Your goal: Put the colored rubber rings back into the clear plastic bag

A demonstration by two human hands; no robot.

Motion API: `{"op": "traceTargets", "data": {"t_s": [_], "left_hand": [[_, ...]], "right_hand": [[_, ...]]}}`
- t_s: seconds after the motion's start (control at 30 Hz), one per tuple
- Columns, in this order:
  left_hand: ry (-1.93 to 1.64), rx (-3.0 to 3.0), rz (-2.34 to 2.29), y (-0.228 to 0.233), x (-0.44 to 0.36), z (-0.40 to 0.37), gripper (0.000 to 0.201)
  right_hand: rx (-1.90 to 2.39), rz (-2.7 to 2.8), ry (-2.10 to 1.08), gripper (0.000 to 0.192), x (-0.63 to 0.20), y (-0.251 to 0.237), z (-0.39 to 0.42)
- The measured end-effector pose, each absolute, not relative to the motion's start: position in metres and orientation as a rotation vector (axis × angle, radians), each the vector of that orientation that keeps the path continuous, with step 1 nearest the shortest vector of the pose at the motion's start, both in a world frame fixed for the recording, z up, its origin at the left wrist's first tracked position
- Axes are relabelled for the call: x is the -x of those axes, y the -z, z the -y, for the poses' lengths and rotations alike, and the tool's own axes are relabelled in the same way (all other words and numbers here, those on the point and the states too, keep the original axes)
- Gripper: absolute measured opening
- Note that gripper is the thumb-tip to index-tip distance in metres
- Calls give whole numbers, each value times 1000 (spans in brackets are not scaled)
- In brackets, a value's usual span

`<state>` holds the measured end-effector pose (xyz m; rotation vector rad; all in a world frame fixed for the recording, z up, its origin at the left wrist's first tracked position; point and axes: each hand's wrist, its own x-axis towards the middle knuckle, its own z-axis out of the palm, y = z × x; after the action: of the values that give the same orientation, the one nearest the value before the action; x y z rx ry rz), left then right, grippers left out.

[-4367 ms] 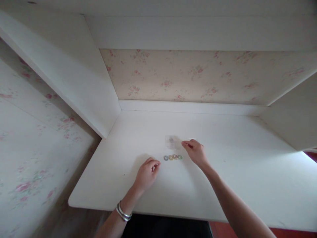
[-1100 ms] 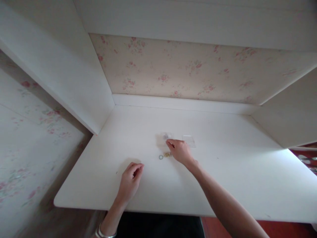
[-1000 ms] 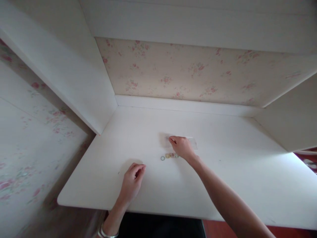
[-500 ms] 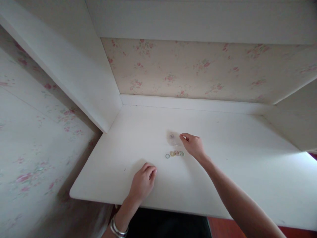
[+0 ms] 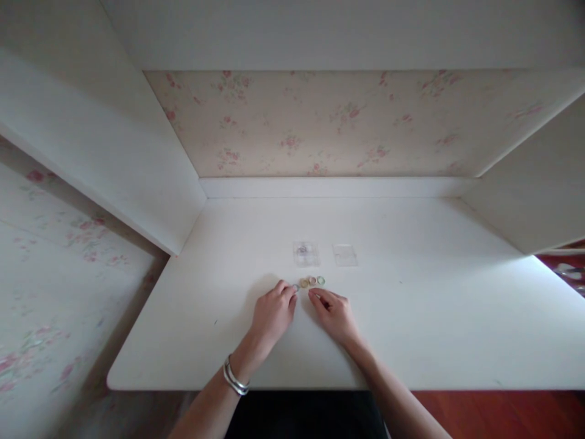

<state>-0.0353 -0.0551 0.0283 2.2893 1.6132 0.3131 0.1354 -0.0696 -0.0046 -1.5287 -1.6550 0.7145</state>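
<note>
Several small rings lie in a short row on the white desk. At the left end, the pale blue-grey ring [image 5: 296, 287] is at the fingertips of my left hand [image 5: 273, 310], whose thumb and forefinger close on its edge. Beside it sit a yellowish ring [image 5: 304, 283], a pinkish ring [image 5: 312, 281] and a pale green ring [image 5: 321, 280]. My right hand [image 5: 334, 312] is just in front of the row, thumb and forefinger pressed together, with nothing visible in them. Behind the rings is a clear square plastic case [image 5: 306, 253] with something small and round inside. To its right lies a thin clear plastic square [image 5: 344, 255].
The white desk [image 5: 434, 323] has a raised back strip [image 5: 338, 187] below floral wallpaper [image 5: 320, 122]. White panels stand at left [image 5: 137, 158] and right [image 5: 539, 177]. A small dark mark [image 5: 216, 322] is on the desk at left. A silver bracelet [image 5: 234, 377] circles my left wrist.
My right hand has let go of the clear plastic square, now lying right of the case, and has come down to the rings. My left hand has moved forward to the leftmost ring. The view has shifted.
</note>
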Motion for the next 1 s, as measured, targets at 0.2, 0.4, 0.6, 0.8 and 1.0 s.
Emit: {"op": "traceTargets", "data": {"t_s": [0.2,0.4,0.6,0.8,1.0], "left_hand": [[-233,-2349,-1617,-26,26,50,25],[-409,-2236,-1575,-27,27,51,25],[-692,-2036,-1511,-31,38,36,23],[-728,-1981,-1528,-36,39,13,28],[-797,-2047,-1557,-39,28,-28,29]], "right_hand": [[1505,1647,-728,27,-141,4,67],[1496,1732,-677,28,-142,3,69],[1521,2162,-449,29,-134,0,69],[1577,2284,-326,28,-128,-5,68],[1513,2348,-351,25,-132,-2,67]]}}
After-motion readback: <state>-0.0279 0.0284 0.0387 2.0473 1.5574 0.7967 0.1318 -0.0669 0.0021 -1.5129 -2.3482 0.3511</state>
